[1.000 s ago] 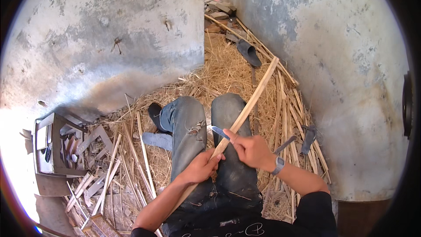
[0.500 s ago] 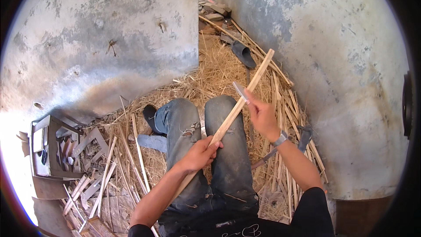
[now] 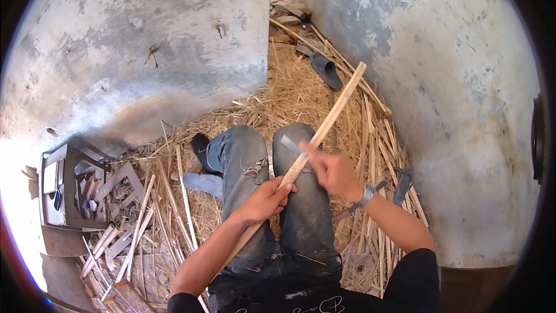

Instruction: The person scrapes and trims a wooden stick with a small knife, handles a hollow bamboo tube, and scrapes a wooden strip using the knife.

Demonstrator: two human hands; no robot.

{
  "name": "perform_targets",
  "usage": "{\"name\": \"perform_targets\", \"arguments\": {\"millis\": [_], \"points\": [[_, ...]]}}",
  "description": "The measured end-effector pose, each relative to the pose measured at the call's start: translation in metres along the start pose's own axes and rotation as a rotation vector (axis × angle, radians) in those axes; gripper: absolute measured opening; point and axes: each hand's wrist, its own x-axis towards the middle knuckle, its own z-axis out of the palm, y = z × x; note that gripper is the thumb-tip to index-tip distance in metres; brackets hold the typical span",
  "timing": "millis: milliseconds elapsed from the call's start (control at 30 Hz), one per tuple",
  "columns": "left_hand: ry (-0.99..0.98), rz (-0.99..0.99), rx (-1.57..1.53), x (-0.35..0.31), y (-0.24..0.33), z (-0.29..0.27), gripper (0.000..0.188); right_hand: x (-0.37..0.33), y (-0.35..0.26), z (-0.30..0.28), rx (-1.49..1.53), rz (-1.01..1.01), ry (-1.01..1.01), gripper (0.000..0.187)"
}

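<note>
A long pale wooden strip slants across my thighs, its far end raised beyond my right knee. My left hand is closed round the strip near its middle, and the lower part runs back under my left forearm. In my right hand is a knife, its short blade lying across the strip and pointing left. The knife's handle is hidden inside my fingers, and the hand is a little smeared by motion.
Wood shavings cover the floor. Several long strips lie along the right wall. A dark slipper rests ahead. To the left are a wooden frame stand and scrap wood.
My right hand with the knife has slid down the strip toward my left hand. The left hand still grips the same place. The whole view has shifted slightly.
</note>
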Motion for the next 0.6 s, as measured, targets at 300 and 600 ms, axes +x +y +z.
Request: {"name": "perform_targets", "arguments": {"millis": [300,600], "points": [[-0.006,-0.040,-0.017,-0.002,0.001,-0.002,0.026,-0.022,-0.013,0.009,-0.047,-0.107,-0.016,0.033],[0.245,0.304,0.562,0.005,-0.012,0.008,0.027,-0.016,-0.006,0.007,0.038,-0.070,0.049,0.031]]}}
